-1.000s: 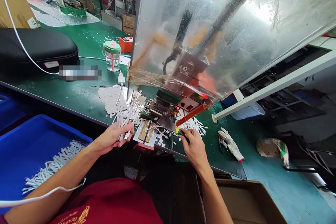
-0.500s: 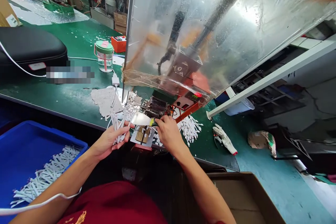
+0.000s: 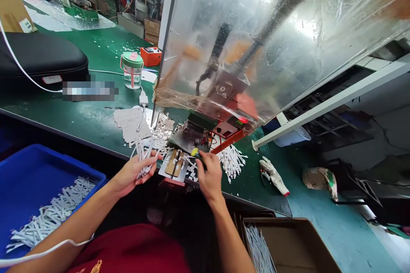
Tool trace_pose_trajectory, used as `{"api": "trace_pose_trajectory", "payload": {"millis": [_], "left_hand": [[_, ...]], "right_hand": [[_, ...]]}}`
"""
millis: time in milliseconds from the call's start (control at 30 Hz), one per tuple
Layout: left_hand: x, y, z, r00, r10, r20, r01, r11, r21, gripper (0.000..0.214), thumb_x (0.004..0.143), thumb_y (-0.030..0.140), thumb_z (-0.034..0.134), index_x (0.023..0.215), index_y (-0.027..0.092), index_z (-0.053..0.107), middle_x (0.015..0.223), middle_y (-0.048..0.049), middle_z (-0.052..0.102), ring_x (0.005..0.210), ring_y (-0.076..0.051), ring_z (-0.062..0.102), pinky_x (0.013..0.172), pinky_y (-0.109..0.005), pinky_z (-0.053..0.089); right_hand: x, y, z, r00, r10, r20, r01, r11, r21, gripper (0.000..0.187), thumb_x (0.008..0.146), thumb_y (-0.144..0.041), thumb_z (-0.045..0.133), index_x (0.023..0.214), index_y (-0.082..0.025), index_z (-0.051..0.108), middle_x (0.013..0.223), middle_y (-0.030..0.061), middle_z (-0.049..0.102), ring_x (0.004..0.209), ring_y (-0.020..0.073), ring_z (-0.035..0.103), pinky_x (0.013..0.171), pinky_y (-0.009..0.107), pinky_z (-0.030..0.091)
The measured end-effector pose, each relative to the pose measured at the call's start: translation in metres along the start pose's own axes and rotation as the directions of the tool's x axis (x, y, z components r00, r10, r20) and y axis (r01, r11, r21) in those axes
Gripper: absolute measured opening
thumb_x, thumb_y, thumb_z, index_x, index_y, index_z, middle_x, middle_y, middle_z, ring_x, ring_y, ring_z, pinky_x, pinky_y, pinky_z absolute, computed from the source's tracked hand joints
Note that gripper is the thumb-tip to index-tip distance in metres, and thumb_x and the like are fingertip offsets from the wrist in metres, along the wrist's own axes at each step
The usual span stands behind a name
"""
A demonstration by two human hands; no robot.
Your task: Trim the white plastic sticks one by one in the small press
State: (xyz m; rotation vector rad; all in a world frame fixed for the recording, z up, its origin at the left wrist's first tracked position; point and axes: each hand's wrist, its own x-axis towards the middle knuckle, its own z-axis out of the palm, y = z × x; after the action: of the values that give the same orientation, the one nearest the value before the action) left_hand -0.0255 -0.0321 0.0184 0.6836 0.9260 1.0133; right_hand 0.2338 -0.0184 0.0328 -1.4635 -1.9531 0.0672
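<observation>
My left hand (image 3: pixel 132 173) is closed round a fan of thin white strips (image 3: pixel 143 152) just off the front edge of the green bench. My right hand (image 3: pixel 209 176) grips the yellow-and-black handle of a flat-bladed scraper (image 3: pixel 185 141). Its blade lies over the small machine's work plate (image 3: pixel 174 163), under the foil-covered shield (image 3: pixel 256 38). Loose white strips and scraps (image 3: pixel 231 158) lie around the plate.
A blue bin (image 3: pixel 28 179) holding white strips sits at lower left. An open cardboard box (image 3: pixel 288 243) with strips stands at lower right. A lidded cup (image 3: pixel 132 69), a black case (image 3: pixel 38 57), a white glove (image 3: pixel 273 175) and a charger cable (image 3: pixel 142 106) lie on the bench.
My right hand swung the scraper left toward my left hand, then drew back; the blade now lies over the machine's plate. My left hand kept its strips and barely moved.
</observation>
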Motion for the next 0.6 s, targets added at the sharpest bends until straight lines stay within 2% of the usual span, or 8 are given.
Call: {"api": "trace_pose_trajectory", "payload": {"millis": [67,200,267,433,500,600], "left_hand": [[-0.001,-0.001,-0.004,1.000,0.011,-0.015,-0.011,1.000,-0.001,0.033,0.081,0.042,0.068,0.099,0.016,0.060,0.055,0.0054,0.053,0.033,-0.003,0.034,0.031,-0.014,0.015],[0.000,-0.001,-0.007,1.000,0.014,-0.027,-0.014,1.000,-0.013,0.032,0.081,0.040,0.068,0.099,0.015,0.060,0.055,0.0053,0.052,0.034,-0.004,0.035,0.031,-0.014,0.016],[0.002,-0.001,-0.004,1.000,0.008,-0.017,-0.009,0.999,-0.031,0.031,0.081,0.039,0.068,0.099,0.015,0.060,0.054,0.0052,0.053,0.034,-0.004,0.035,0.031,-0.013,0.016],[-0.001,-0.001,0.003,0.998,0.019,0.055,-0.016,0.998,-0.057,0.026,0.083,0.037,0.067,0.095,0.016,0.059,0.055,0.0046,0.053,0.034,-0.003,0.036,0.031,-0.012,0.017],[-0.005,-0.001,-0.002,0.998,0.015,0.057,-0.012,0.998,-0.063,0.024,0.083,0.036,0.067,0.095,0.017,0.058,0.057,0.0044,0.054,0.035,-0.004,0.037,0.031,-0.012,0.018],[-0.007,0.000,-0.011,1.000,-0.004,0.020,0.005,0.997,-0.076,0.024,0.082,0.036,0.069,0.095,0.018,0.058,0.058,0.0046,0.053,0.037,-0.004,0.037,0.031,-0.011,0.020]], "right_hand": [[0.000,-0.001,-0.002,0.997,-0.037,0.061,0.038,0.999,-0.018,0.030,0.095,-0.027,0.049,0.118,-0.021,0.067,0.102,0.0114,0.063,0.097,0.0242,0.059,0.086,0.038,0.050],[0.002,0.016,-0.025,0.995,0.046,0.084,-0.027,0.976,-0.217,0.030,0.094,-0.026,0.050,0.116,-0.019,0.069,0.095,0.0115,0.063,0.091,0.0260,0.057,0.083,0.040,0.048],[0.011,0.017,-0.024,0.992,0.060,0.114,-0.028,0.964,-0.264,0.029,0.094,-0.025,0.051,0.115,-0.019,0.069,0.094,0.0117,0.062,0.090,0.0268,0.056,0.082,0.041,0.048],[0.036,-0.016,0.027,0.977,-0.011,0.212,0.059,0.973,-0.224,0.027,0.091,-0.022,0.056,0.116,-0.019,0.069,0.101,0.0129,0.063,0.095,0.0275,0.054,0.084,0.041,0.046],[0.032,-0.024,0.042,0.961,-0.076,0.267,0.127,0.976,-0.179,0.029,0.091,-0.023,0.059,0.119,-0.021,0.066,0.104,0.0112,0.063,0.097,0.0263,0.053,0.085,0.039,0.045],[0.010,-0.016,0.048,0.943,-0.112,0.312,0.158,0.980,-0.125,0.031,0.092,-0.024,0.059,0.122,-0.022,0.064,0.106,0.0089,0.062,0.099,0.0238,0.053,0.088,0.037,0.044]]}}
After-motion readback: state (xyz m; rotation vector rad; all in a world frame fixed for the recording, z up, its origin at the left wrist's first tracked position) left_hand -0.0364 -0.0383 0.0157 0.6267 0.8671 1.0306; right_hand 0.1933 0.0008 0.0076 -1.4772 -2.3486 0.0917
